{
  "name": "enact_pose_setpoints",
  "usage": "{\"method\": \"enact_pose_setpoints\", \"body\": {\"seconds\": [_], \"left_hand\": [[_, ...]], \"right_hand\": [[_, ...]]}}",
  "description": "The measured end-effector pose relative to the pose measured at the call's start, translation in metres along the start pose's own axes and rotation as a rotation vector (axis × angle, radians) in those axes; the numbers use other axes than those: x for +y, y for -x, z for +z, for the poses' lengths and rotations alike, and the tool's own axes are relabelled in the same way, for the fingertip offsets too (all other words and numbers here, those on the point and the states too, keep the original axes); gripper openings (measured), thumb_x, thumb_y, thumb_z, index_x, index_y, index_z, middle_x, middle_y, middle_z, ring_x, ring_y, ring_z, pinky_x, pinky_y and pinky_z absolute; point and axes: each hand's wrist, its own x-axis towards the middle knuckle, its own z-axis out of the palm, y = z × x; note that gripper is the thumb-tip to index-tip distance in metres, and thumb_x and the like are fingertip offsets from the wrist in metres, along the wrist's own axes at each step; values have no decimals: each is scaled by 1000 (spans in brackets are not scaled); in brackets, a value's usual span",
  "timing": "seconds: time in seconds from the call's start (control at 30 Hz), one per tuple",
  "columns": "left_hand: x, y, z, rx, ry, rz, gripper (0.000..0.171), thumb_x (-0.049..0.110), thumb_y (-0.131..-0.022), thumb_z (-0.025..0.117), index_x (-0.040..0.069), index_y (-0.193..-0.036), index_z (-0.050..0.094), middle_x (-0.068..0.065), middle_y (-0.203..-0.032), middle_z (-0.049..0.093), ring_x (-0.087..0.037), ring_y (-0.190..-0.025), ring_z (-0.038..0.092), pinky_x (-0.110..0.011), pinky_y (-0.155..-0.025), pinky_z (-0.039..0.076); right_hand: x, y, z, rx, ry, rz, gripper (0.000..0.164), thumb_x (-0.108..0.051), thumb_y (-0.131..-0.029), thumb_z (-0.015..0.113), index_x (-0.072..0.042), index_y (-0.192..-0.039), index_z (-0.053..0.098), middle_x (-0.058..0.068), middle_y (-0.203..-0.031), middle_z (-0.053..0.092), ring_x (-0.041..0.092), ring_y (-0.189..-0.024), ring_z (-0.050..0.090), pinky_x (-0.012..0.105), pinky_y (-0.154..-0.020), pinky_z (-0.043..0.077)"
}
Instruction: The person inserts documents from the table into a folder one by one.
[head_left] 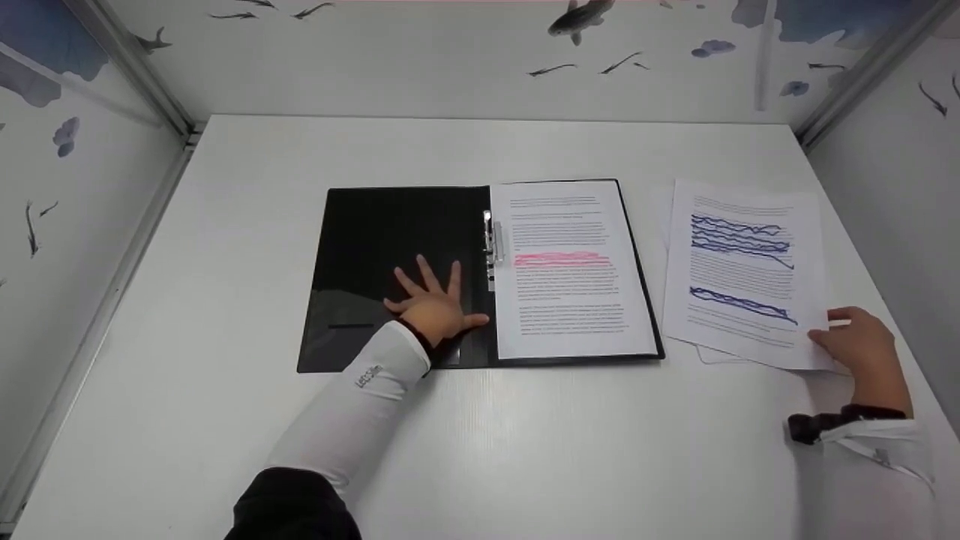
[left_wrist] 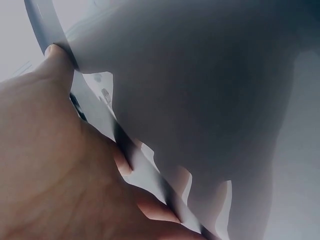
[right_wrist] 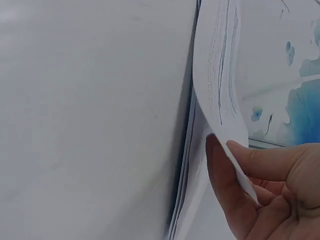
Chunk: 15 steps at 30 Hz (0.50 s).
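Note:
A black ring folder (head_left: 397, 232) lies spread wide on the table. Its right side carries a printed page (head_left: 562, 296) with pink highlighter lines, beside a metal clip (head_left: 489, 244) at the spine. My left hand (head_left: 436, 309) rests on the folder's left cover, fingers spread, thumb toward the spine. To the right of the folder is a printed sheet (head_left: 739, 274) scribbled over in blue ink. My right hand (head_left: 862, 349) pinches this sheet's lower right edge between thumb and fingers. In the right wrist view the pinched sheet (right_wrist: 217, 65) curves up off the papers under it.
More paper (head_left: 716, 355) peeks out beneath the blue-marked sheet. The white table (head_left: 525, 450) is bounded at the back and sides by panels (head_left: 420, 60) printed with fish and blue shapes. A clear pocket (head_left: 337, 311) covers the lower left cover.

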Motion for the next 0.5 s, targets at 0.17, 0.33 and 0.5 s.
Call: {"method": "enact_pose_setpoints", "body": {"seconds": [0.17, 0.33, 0.5], "left_hand": [[0, 1, -1, -8, -1, -3, 103, 79, -82, 41, 32, -154, -16, -25, -155, -28, -57, -140, -15, -70, -103, 27], [0, 1, -2, -17, -6, -6, 102, 79, -83, 41, 32, -153, -16, -24, -155, -28, -57, -140, -15, -70, -104, 28], [0, 1, -2, -21, 4, -9, 102, 78, -83, 41, 32, -153, -17, -24, -155, -29, -57, -140, -16, -70, -104, 27]], "right_hand": [[6, -2, -3, 0, -67, -10, 64, -17, -98, 51, 13, -145, 22, 42, -142, 31, 51, -125, 41, 39, -80, 45], [6, 0, -6, 22, -131, -6, 62, -16, -100, 47, 10, -148, 19, 40, -145, 29, 50, -132, 36, 27, -74, 41], [0, 3, -8, 52, -193, 37, 62, -18, -101, 46, 4, -151, 18, 36, -150, 27, 46, -134, 35, 21, -71, 38]]}}
